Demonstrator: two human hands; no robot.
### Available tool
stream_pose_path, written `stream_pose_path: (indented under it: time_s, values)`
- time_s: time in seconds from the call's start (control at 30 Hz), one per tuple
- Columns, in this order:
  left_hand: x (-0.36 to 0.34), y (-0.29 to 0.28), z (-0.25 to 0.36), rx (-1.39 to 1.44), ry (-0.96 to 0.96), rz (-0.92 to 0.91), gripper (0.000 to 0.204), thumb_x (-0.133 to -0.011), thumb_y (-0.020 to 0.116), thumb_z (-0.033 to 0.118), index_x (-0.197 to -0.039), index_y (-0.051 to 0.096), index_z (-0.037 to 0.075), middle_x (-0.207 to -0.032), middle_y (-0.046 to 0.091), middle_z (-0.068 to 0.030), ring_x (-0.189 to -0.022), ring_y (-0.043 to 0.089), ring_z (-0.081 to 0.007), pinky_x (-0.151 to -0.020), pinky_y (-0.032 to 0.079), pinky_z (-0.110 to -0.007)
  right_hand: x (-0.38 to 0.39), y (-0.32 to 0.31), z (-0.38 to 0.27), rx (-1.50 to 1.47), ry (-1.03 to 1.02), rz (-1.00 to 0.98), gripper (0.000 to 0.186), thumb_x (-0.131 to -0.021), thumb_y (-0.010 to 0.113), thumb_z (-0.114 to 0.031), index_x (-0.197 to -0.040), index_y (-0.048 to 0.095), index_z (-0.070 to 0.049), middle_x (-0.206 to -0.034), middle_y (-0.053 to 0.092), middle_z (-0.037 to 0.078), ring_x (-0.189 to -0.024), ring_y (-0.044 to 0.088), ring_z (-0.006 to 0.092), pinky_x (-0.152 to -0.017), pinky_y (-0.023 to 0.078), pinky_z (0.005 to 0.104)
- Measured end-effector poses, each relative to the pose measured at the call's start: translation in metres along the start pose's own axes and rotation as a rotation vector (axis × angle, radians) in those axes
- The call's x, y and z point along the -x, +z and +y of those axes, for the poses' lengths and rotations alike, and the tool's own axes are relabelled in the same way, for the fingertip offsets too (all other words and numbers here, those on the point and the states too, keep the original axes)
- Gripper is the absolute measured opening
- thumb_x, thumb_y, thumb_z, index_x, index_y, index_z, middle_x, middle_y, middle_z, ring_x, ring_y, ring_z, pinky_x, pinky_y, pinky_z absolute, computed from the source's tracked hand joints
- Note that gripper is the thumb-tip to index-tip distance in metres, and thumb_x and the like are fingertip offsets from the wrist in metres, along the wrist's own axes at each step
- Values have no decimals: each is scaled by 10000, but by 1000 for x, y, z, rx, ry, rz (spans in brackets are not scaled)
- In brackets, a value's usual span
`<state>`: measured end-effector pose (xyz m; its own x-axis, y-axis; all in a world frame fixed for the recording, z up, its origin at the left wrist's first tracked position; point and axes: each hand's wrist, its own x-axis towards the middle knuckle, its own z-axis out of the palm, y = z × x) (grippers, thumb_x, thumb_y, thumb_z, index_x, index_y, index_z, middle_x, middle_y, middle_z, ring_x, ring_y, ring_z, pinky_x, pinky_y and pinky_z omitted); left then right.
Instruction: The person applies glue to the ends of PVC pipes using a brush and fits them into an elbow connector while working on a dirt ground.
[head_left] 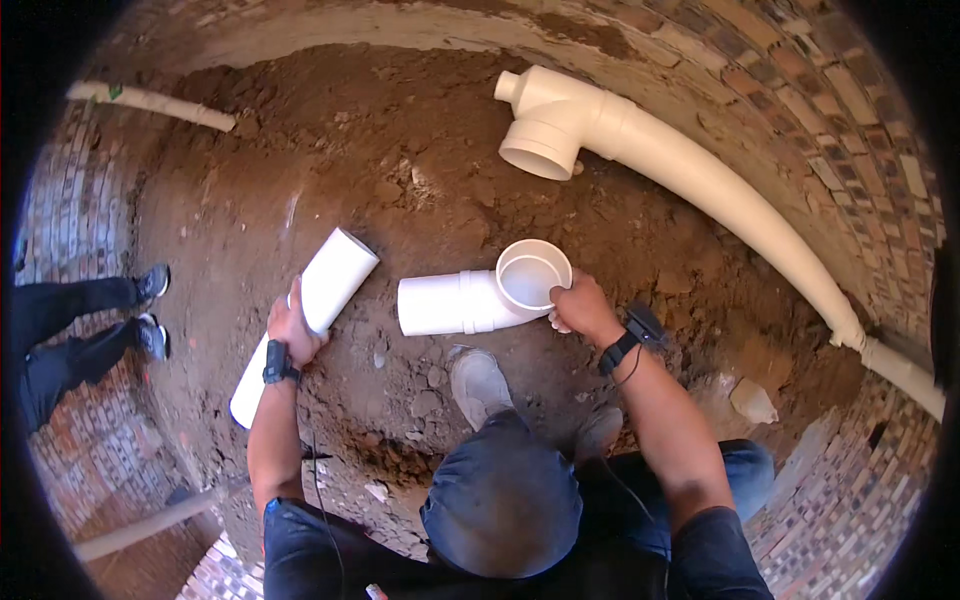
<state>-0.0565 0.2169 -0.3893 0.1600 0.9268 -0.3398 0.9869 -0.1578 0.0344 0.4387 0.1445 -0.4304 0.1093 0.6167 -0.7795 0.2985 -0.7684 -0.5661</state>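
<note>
My left hand (290,325) is wrapped round a straight white plastic pipe (341,270), which lies slanted, its upper end toward the middle. To its right, a white pipe elbow (487,301) lies on the dirt with its round mouth facing up. A short white pipe length (432,305) extends left from the elbow, joined at a collar. The fingers of my right hand (583,307) are closed on the right side of the elbow's rim; the hand partly hides that side. A gap separates the two white pieces.
A long cream pipe (700,185) with a branched fitting (553,120) runs along the brick wall (835,130). A thinner pipe (160,103) juts in at far left. Another person's legs (80,295) stand at left. My shoe (480,388) is below the elbow; a stone (752,400) lies right.
</note>
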Motion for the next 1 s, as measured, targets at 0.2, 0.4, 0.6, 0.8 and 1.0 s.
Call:
stream_pose_path:
  time_s: [0.2,0.4,0.6,0.8,1.0]
  values:
    - [4,-35,4,151,156,66,1120,-539,891,157,-1493,328,-5,-1235,598,-254,-1121,584,-443,-997,477,-468,37,12,35,-51,-215,212,464,-828,586,-151,-1268,582,-1,-1106,670,294,-1050,645,457,-924,513,484]
    - [24,-76,70,293,237,113,1120,-553,887,189,-1490,317,-38,-1397,518,-253,-1292,524,-393,-1086,437,-424,21,-28,26,-183,-91,192,414,-827,547,-122,-1197,599,55,-976,689,305,-912,694,430,-849,540,489]
    - [51,-80,134,456,326,-155,1204,-546,913,282,-1513,263,-21,-1394,529,-247,-1270,551,-389,-1084,446,-417,1,-34,37,-108,22,259,376,-819,557,-191,-1065,646,78,-929,698,289,-847,714,391,-793,559,465]
    - [73,-64,186,449,425,-304,1211,-565,903,331,-1521,240,-4,-1364,545,-258,-1250,564,-402,-1063,459,-433,-5,-41,77,-123,-44,317,456,-821,613,-269,-1141,634,56,-1055,681,306,-1017,674,423,-890,528,487]
    - [78,-60,225,513,460,-451,1214,-550,903,339,-1515,254,-11,-1368,542,-254,-1262,552,-403,-1074,444,-438,13,-50,84,198,-201,568,428,-876,612,-191,-1250,600,18,-966,713,211,-823,716,288,-724,568,390]
